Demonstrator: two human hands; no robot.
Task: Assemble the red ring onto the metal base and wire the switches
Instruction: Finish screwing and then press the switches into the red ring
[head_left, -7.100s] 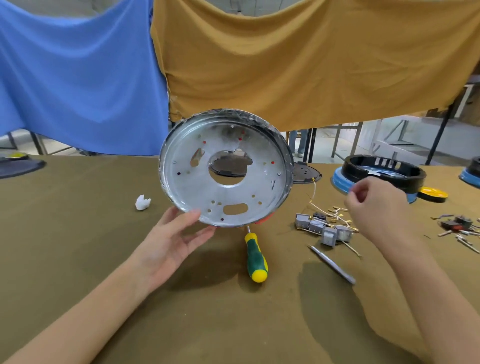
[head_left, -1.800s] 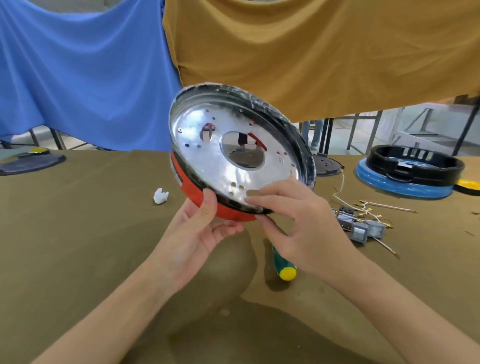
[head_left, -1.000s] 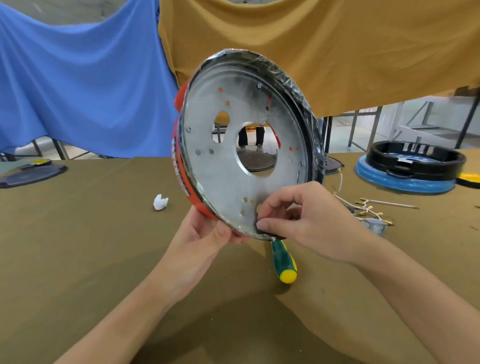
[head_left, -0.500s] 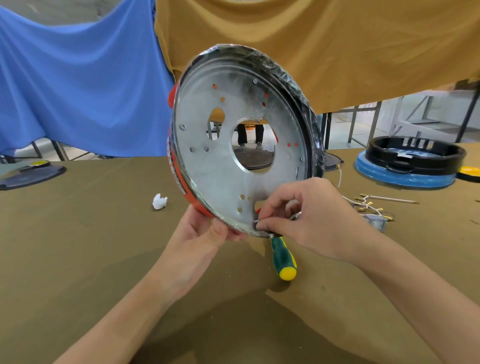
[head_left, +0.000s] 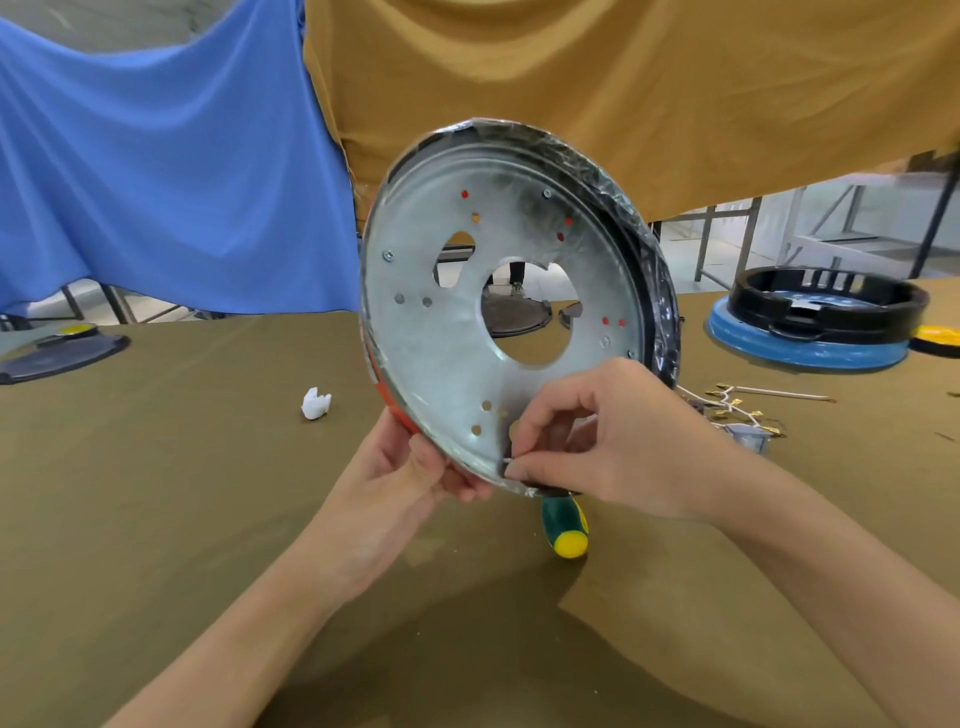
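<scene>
The metal base (head_left: 447, 358) is held on edge above the middle of the tabletop (head_left: 156, 493), its flat perforated face turned toward the camera, with the red ring (head_left: 383, 396) already sitting behind it: red shows along the lower left rim and through several small holes in the plate. The left hand (head_left: 400, 478) grips the lower rim from beneath, fingers curled around the edge and thumb on the front. The right hand (head_left: 597, 441) has thumb and forefinger pinched together on something small and pale at the bottom of the plate, just beside a slot there; it is too small to say whether it is a wire end or a fastener. Judging from this, ring and base are mated but perhaps not yet fully secured, and the work in hand looks like feeding or fixing one small piece at the rim. The wiring appears to be mostly ahead: the switches (head_left: 748, 434) with their loose white leads and brass terminals lie on the tabletop toward its right edge, apart from the assembly and unconnected. A screwdriver (head_left: 563, 525) with a green and yellow handle lies on the tabletop just below the held plate, within easy reach. Farther off sit a white scrap (head_left: 315, 404) to the left and a black and blue housing (head_left: 810, 325) near the far right edge.
</scene>
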